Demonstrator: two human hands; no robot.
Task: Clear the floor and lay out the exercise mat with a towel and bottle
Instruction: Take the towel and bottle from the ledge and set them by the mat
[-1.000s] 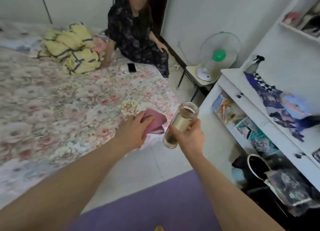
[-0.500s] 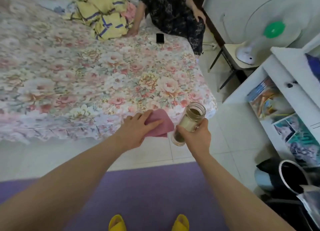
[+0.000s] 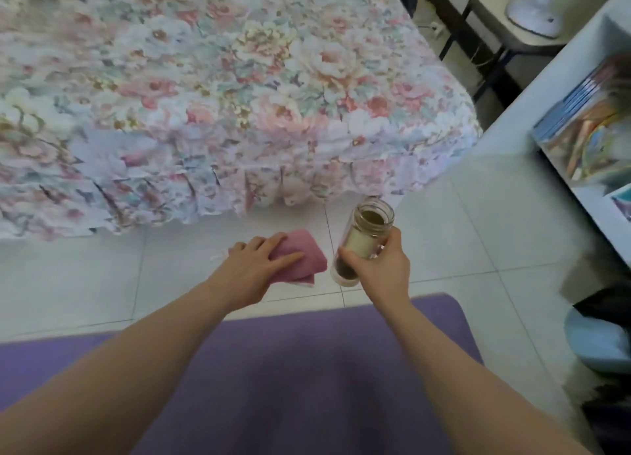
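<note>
A purple exercise mat (image 3: 307, 369) lies flat across the bottom of the view, under my forearms. My left hand (image 3: 254, 270) grips a folded pink towel (image 3: 304, 254) above the white tiled floor, just beyond the mat's far edge. To its right, my right hand (image 3: 379, 266) is wrapped around a clear glass bottle (image 3: 365, 237), which is tilted away from me with its lidless mouth up and dark contents at its bottom. Towel and bottle are a short gap apart.
A bed with a floral cover (image 3: 222, 89) fills the upper half, its skirt hanging to the tiled floor (image 3: 102, 283). A white shelf unit (image 3: 560, 160) with books stands at right. A fan base on a stool (image 3: 532, 14) is at the top right. Dark and blue items (image 3: 601, 338) lie at right.
The view has tilted further down and my hands have lowered toward the floor by the mat's edge, still holding towel and bottle. The person on the bed has left the view.
</note>
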